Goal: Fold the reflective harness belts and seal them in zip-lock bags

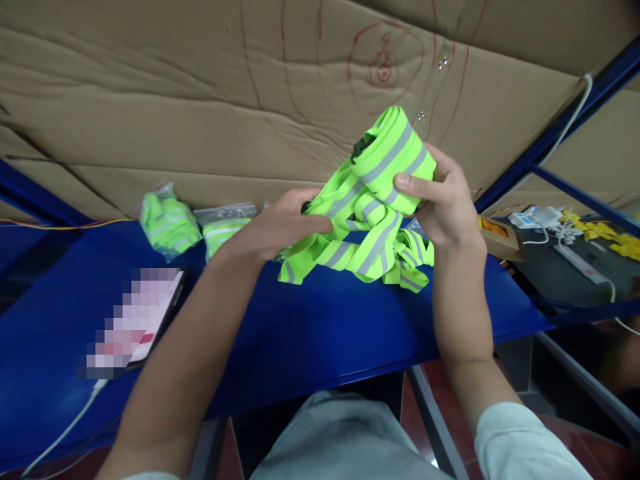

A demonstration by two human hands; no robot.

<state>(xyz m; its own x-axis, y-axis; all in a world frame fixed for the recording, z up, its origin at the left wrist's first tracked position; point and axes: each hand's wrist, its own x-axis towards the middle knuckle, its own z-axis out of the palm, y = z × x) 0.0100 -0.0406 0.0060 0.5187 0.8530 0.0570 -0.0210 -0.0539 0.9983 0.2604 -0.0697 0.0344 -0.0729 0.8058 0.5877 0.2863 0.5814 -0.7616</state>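
A bundle of neon-green reflective straps (pixel 373 243) with grey stripes is held up above the blue table. My right hand (pixel 450 193) grips its rolled upper part, thumb on the front and fingers behind. Lower on the left side, my left hand (pixel 295 223) is closed around the straps, its fingertips partly hidden by them. A black buckle (pixel 363 148) shows at the left edge of the roll. Loose loops and strap ends dangle below both hands.
Bagged green straps (pixel 170 223) and another bag (pixel 225 230) lie along the cardboard wall (pixel 175 80). A phone (pixel 135 320) with a white cable rests on the blue table (pixel 310 340). Blue frame bars and a side table with yellow pieces (pixel 597 230) stand right.
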